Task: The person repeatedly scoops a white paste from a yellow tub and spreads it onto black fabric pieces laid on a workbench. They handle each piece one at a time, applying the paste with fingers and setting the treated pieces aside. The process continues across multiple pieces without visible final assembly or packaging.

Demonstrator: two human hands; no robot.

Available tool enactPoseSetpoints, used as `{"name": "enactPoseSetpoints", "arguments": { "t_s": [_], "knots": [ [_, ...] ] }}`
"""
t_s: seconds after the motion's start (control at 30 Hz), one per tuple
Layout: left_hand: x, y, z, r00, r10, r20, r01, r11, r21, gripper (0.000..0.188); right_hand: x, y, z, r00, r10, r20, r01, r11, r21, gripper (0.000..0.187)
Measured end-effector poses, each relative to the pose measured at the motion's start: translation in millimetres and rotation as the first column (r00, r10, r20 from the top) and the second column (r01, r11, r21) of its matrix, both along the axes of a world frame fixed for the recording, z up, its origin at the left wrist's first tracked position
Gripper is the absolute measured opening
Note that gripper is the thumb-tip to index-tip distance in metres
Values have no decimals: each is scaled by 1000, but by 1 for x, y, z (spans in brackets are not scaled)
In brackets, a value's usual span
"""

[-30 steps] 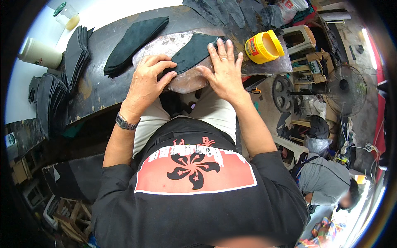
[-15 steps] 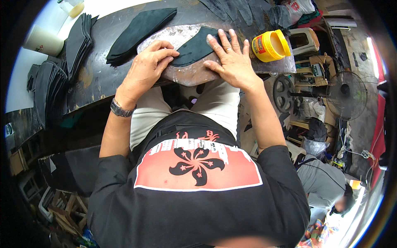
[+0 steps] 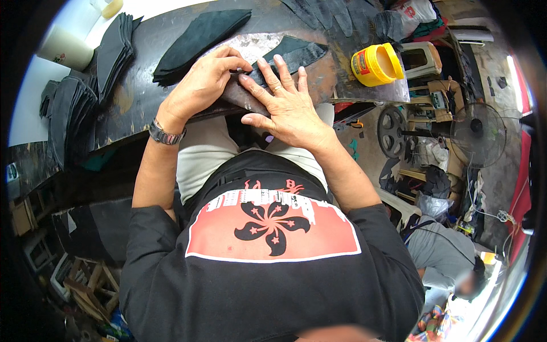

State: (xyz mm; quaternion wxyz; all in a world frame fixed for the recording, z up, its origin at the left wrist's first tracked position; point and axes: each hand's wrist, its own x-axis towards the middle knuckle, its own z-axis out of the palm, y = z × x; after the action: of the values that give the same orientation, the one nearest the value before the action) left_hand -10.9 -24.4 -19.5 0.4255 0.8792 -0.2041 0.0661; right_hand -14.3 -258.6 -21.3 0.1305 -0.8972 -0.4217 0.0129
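A dark, curved cut piece that looks like leather (image 3: 307, 54) lies on a stained board (image 3: 250, 44) at the table's near edge. Along its right part the surface looks glossy. My left hand (image 3: 200, 85), wearing a wristwatch, has thumb and fingers pinched at the piece's left end; the fingertips partly cover the edge there. Spread flat, my right hand (image 3: 288, 111) rests with its fingers across the near side of the piece, index fingertip close to the left hand's. Part of the piece and board is hidden beneath the right hand.
A stack of similar dark pieces (image 3: 199, 43) lies beyond the board, with more stacks (image 3: 114, 57) at the left near a white cylinder (image 3: 65, 48). An open yellow tub (image 3: 377, 64) stands right. A fan (image 3: 477, 126) and a bent-over person (image 3: 441, 251) are farther right.
My right hand has slid left and nearer to me along the piece, toward my left hand. The piece's right part, now uncovered, looks glossy. My left hand keeps its pinch.
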Motion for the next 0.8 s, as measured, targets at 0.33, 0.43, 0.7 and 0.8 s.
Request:
{"name": "enactPoseSetpoints", "arguments": {
  "t_s": [0.33, 0.43, 0.7, 0.8],
  "knots": [
    [-4, -9, 1, 998, 67, 15, -68, 997, 21, 32, 84, -53, 0, 915, -376, -147, 401, 887, 227, 73],
    [-6, -10, 0, 997, 78, 13, -78, 997, 19, 32, 81, -45, -18, 903, -405, 142, 404, 914, 35, 87],
    [-10, -12, -2, 995, 102, 17, -103, 994, 28, 32, 77, -53, -13, 876, -387, 288, 436, 891, -127, 97],
    [-13, -12, -1, 994, 110, 5, -110, 994, 20, 33, 78, -46, -13, 887, -320, 332, 388, 907, -164, 99]
  ]
}}
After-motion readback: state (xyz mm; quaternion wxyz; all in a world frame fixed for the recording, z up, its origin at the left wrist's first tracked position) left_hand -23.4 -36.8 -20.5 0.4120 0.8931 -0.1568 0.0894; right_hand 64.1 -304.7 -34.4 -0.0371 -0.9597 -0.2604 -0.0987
